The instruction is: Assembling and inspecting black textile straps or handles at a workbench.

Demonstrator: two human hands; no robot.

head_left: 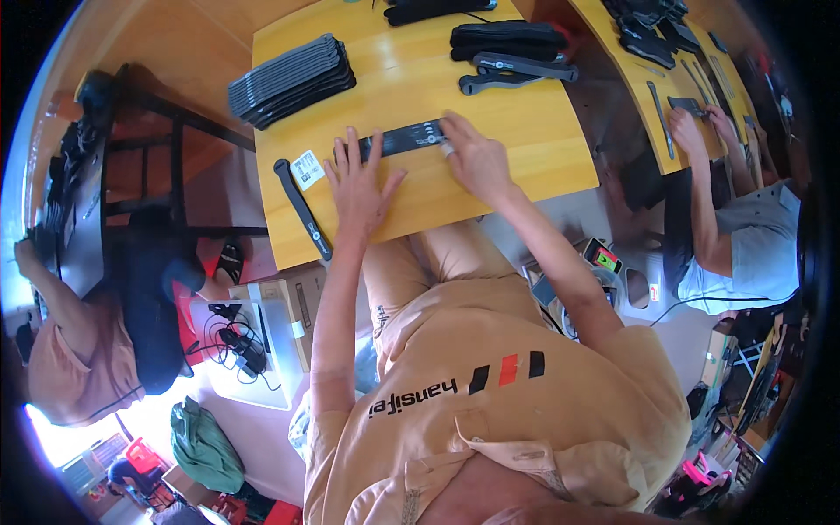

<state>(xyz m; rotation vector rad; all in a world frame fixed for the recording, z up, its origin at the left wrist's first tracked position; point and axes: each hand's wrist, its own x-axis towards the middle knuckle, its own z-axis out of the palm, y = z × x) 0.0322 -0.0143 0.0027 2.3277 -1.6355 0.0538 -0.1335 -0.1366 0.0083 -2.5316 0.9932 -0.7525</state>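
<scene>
A flat black strap (pixel 402 138) with small pale print lies crosswise on the yellow table (pixel 420 188) in front of me. My left hand (pixel 360 188) is open, its spread fingers resting on and beside the strap's left end. At the opposite end, my right hand (pixel 477 162) has its bent fingers closed about the strap. Left of my left hand lie a white printed label (pixel 307 170) and a single dark grey strap (pixel 303 210) with a rounded end. Farther back stands a neat stack of grey and black straps (pixel 293 80).
More black straps (pixel 507 41) and loose grey straps (pixel 518 72) lie at the back right. A co-worker (pixel 735 227) handles a dark piece at the right-hand table (pixel 643 105). Another person (pixel 96 324) sits at left. A translucent bin (pixel 249 350) with cables stands on the floor.
</scene>
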